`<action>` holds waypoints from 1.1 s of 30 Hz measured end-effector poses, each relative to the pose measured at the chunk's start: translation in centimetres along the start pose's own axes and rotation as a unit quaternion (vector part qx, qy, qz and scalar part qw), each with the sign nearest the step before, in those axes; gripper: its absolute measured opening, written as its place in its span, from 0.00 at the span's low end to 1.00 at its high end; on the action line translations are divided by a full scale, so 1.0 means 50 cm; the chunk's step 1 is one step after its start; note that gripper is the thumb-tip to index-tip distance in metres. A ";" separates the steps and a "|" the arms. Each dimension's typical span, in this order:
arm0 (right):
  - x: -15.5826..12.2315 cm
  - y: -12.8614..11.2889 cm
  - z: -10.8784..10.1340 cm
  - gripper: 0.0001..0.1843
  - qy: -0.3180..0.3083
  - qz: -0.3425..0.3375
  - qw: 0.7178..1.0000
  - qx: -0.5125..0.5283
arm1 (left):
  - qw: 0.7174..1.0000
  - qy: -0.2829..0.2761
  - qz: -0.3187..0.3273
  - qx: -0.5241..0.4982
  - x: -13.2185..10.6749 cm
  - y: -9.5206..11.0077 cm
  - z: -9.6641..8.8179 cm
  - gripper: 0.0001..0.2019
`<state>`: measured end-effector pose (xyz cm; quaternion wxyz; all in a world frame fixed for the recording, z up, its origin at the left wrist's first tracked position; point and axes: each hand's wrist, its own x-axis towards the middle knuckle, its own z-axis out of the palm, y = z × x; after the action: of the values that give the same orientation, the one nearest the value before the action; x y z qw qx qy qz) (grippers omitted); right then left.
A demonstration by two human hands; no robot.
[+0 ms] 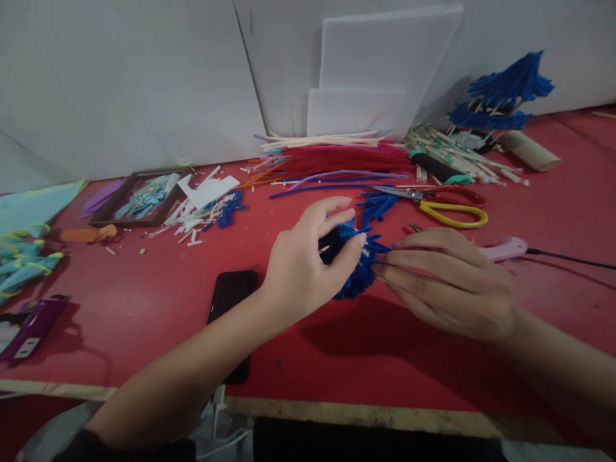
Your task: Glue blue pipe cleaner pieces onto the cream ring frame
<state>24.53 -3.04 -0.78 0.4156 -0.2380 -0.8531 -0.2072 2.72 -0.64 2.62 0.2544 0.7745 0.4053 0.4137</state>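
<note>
My left hand (308, 260) is closed around a fuzzy blue pipe-cleaner bundle (359, 273) held just above the red table (144, 301). Thumb and fingers wrap its upper part, and a pale stick end shows inside the grip. My right hand (447, 282) lies to the right of the bundle, fingers pressed together and pinching its right edge. Loose blue pipe-cleaner pieces (378, 205) lie just behind both hands.
A black phone (231, 301) lies left of my left forearm. Yellow-and-red scissors (443, 205), a pink glue gun (505, 248), red and purple pipe cleaners (346, 160), wooden sticks (457, 154), finished blue pieces (505, 90), a scrap-filled frame (142, 199) and white boards (380, 70) ring the work area.
</note>
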 end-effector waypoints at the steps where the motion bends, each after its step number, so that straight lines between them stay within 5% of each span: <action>1: 0.002 -0.001 0.000 0.11 0.001 0.000 1.000 -0.002 | 1.000 -0.002 0.004 -0.001 0.001 0.000 0.000 0.15; 23: -0.011 -0.025 0.020 0.11 0.039 0.069 0.996 -0.030 | 0.999 -0.012 0.025 0.040 0.003 -0.005 0.002 0.13; 33: -0.013 -0.012 0.021 0.10 0.029 0.040 0.999 0.020 | 0.998 -0.018 0.032 0.045 0.003 -0.003 -0.001 0.12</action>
<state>23.88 -3.08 -2.00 0.4525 -0.2574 -0.8345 -0.1804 2.65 -0.46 2.62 0.2134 0.8047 0.3942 0.3893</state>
